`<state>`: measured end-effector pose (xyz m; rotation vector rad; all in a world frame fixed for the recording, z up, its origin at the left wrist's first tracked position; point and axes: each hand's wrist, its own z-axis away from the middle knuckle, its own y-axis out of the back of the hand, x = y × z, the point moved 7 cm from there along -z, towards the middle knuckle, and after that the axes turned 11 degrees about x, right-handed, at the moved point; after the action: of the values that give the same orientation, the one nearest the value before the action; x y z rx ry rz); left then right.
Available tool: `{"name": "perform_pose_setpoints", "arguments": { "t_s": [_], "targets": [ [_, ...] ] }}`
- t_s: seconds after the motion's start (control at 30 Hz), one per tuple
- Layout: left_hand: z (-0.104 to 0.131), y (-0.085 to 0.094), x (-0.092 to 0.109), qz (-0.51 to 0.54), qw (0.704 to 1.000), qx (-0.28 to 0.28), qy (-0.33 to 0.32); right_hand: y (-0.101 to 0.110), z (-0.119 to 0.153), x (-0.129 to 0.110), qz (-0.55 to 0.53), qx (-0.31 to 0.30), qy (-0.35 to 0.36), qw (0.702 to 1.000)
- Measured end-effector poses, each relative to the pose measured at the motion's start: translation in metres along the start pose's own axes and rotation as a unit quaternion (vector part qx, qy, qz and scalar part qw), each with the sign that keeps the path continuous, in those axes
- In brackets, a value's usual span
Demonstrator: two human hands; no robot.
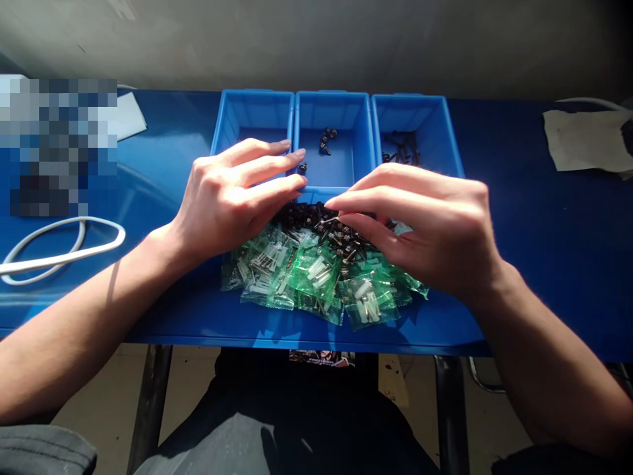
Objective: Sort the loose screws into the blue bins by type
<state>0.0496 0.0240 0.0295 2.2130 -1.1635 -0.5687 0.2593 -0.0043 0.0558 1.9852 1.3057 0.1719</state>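
At nine o'clock on the blue table [544, 218] lies a loop of white cable [59, 247], well apart from the work. The left hand [232, 191] rests palm down at the ten o'clock edge of a heap of small black screws [316, 221], its fingers stretched out flat and close together, gripping nothing; the fingertips reach to the front wall of the middle bin. Below the heap, toward six o'clock, a spread of green plastic packets [316, 277] holds white wall plugs and small metal parts.

Behind the heap, at twelve o'clock, stand three blue bins side by side: the left bin [252, 115] shows no contents, though the left hand covers its near part; the middle bin [331, 122] holds a few black screws; the right bin [418, 119] holds some longer dark screws.

The right hand [430, 224] hovers over the three o'clock side of the heap, fingers loosely curved with the tips down among the screws; whether thumb and forefinger pinch one cannot be told.

The screws look light, hard and rigid, apt to roll and snag one another, so each is best pinched singly by head or shank. The packets look slick and crinkly, best taken by an edge.

At two o'clock lies a crumpled white sheet [583, 138].
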Motion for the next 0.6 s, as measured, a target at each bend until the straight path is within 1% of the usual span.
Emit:
{"name": "perform_pose_setpoints", "arguments": {
  "t_s": [0.07, 0.13, 0.2, 0.23, 0.27, 0.33, 0.43, 0.5, 0.6],
  "targets": [
    [0.002, 0.0, -0.002, 0.003, 1.0, 0.005, -0.003, 0.005, -0.002, 0.0, -0.092, 0.052, -0.092, 0.99],
    [0.002, 0.0, -0.003, 0.011, 1.0, 0.005, 0.008, 0.008, -0.003, -0.002, -0.176, 0.106, -0.164, 0.965],
    [-0.001, 0.002, 0.001, 0.013, 1.0, 0.005, 0.02, 0.012, -0.002, -0.004, -0.21, 0.155, -0.199, 0.945],
    [-0.004, 0.004, 0.005, 0.015, 1.0, 0.007, 0.025, 0.013, -0.002, -0.006, -0.201, 0.167, -0.208, 0.943],
    [-0.008, 0.007, 0.011, 0.018, 0.999, 0.014, 0.028, 0.014, -0.001, -0.007, -0.18, 0.172, -0.211, 0.945],
    [-0.017, 0.012, 0.025, 0.038, 0.998, 0.031, 0.026, 0.013, -0.001, -0.008, -0.133, 0.161, -0.209, 0.955],
    [-0.027, 0.021, 0.045, 0.056, 0.996, 0.066, 0.002, 0.009, -0.001, -0.01, -0.111, 0.144, -0.177, 0.967],
    [-0.029, 0.025, 0.047, 0.045, 0.996, 0.077, 0.012, 0.006, -0.001, -0.012, -0.111, 0.132, -0.151, 0.973],
    [-0.026, 0.026, 0.039, 0.032, 0.996, 0.073, 0.049, 0.003, -0.001, -0.013, -0.101, 0.118, -0.139, 0.978]
  ]
}}
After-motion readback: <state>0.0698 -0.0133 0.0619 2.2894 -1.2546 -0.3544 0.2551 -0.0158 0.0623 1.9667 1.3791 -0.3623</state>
